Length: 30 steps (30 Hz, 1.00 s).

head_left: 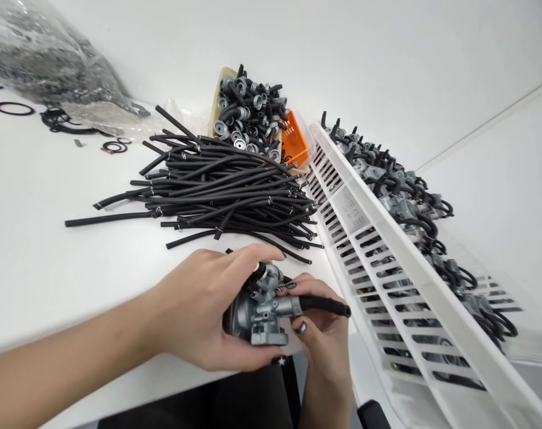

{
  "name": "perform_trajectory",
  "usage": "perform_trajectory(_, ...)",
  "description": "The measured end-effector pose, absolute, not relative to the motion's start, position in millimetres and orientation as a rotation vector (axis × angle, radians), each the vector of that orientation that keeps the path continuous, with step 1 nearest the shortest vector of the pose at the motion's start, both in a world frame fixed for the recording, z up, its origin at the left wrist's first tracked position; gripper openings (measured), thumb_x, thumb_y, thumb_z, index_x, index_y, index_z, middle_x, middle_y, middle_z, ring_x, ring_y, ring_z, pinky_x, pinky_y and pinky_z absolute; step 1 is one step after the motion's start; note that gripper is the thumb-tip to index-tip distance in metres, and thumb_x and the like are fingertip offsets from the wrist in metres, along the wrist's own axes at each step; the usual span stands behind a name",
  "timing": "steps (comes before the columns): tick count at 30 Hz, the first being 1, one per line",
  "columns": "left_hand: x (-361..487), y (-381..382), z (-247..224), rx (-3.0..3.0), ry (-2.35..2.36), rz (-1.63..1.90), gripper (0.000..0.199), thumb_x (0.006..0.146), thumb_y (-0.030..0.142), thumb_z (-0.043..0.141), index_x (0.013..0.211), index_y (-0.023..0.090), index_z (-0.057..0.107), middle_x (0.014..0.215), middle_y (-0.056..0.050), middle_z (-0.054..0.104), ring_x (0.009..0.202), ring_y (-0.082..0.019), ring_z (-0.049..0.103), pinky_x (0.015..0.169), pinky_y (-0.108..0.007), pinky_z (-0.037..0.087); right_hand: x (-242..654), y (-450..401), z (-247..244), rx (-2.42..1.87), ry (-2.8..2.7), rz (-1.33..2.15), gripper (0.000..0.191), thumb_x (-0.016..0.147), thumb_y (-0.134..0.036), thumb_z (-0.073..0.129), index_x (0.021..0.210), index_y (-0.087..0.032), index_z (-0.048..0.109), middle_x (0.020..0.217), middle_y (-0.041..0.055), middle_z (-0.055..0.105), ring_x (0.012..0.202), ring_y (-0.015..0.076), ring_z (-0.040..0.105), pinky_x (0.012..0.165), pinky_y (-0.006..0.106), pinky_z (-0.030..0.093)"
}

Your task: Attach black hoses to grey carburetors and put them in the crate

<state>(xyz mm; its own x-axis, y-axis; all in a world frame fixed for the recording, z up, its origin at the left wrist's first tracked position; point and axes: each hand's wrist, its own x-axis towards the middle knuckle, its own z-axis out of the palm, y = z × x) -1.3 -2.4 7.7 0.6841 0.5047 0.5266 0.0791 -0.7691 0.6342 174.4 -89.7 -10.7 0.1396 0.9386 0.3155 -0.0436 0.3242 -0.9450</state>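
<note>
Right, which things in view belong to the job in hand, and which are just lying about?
Job in hand, going by likeness:
Metal part, in the left hand
Fitted black hose, right hand at it
Loose hoses
White basket of similar hosed parts

Apparently just lying about:
Plastic bag
Black ring
Orange tray

Grey metal carburetor [267, 311] in left hand [206, 302], black hose [323, 304] rightward from its outlet [291, 306].

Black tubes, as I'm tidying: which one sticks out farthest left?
The nearly straight tube left of the pile; its tip lies farther left than any other's.
</note>
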Motion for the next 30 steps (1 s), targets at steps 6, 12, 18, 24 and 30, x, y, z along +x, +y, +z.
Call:
perform_trajectory(6, 1, -8, 8, 2.221, 0.539, 1.028, 0.069, 0.061, 0.052, 0.069, 0.122, 0.032, 0.043, 0.081, -0.001, 0.066, 0.051, -0.021, 0.058, 0.048, -0.032, 0.039, 175, -91, -9, -1.005, -1.247, 0.864, 0.02, 0.082, -0.034, 0.067, 0.1, -0.027, 0.072, 0.089, 0.0057, 0.067, 0.084, 0.0198, 0.059, 0.07, 0.03, 0.047)
perform_trajectory(12, 1, -9, 4, 2.128, 0.562, 1.054, 0.066, 0.06, 0.052, 0.072, 0.119, 0.033, 0.05, 0.077, -0.001, 0.065, 0.049, -0.021, 0.057, 0.049, -0.032, 0.039, 175, -91, -13, -1.042, -1.234, 0.84, 0.018, 0.08, -0.039, 0.07, 0.094, -0.029, 0.072, 0.084, 0.005, 0.067, 0.08, 0.0204, 0.061, 0.064, 0.03, 0.048)
perform_trajectory(18, 1, -10, 7, 2.089, 0.584, 0.963, 0.066, 0.062, 0.047, 0.072, 0.12, 0.03, 0.046, 0.078, 0.0, 0.065, 0.052, -0.02, 0.059, 0.049, -0.03, 0.039, 175, -90, -12, -1.096, -1.247, 0.802, 0.022, 0.079, -0.045, 0.069, 0.093, -0.029, 0.071, 0.087, 0.0051, 0.067, 0.088, 0.0217, 0.06, 0.07, 0.03, 0.049)
perform_trajectory(24, 2, -10, 8, 1.988, 0.626, 0.97, 0.063, 0.061, 0.045, 0.073, 0.117, 0.03, 0.047, 0.079, 0.0, 0.065, 0.056, -0.022, 0.06, 0.052, -0.031, 0.041, 177, -86, -16, -1.092, -1.144, 0.739, 0.022, 0.082, -0.043, 0.066, 0.1, -0.031, 0.07, 0.092, 0.0046, 0.067, 0.087, 0.0203, 0.061, 0.07, 0.031, 0.049)
perform_trajectory(30, 0, -10, 11, 1.887, 0.559, 0.798, 0.062, 0.064, 0.045, 0.069, 0.119, 0.027, 0.046, 0.093, -0.004, 0.066, 0.07, -0.023, 0.063, 0.063, -0.033, 0.045, 179, -85, -18, -1.044, -1.132, 0.679, 0.016, 0.078, -0.039, 0.072, 0.074, -0.024, 0.07, 0.076, 0.0043, 0.063, 0.075, 0.0197, 0.059, 0.063, 0.032, 0.048)
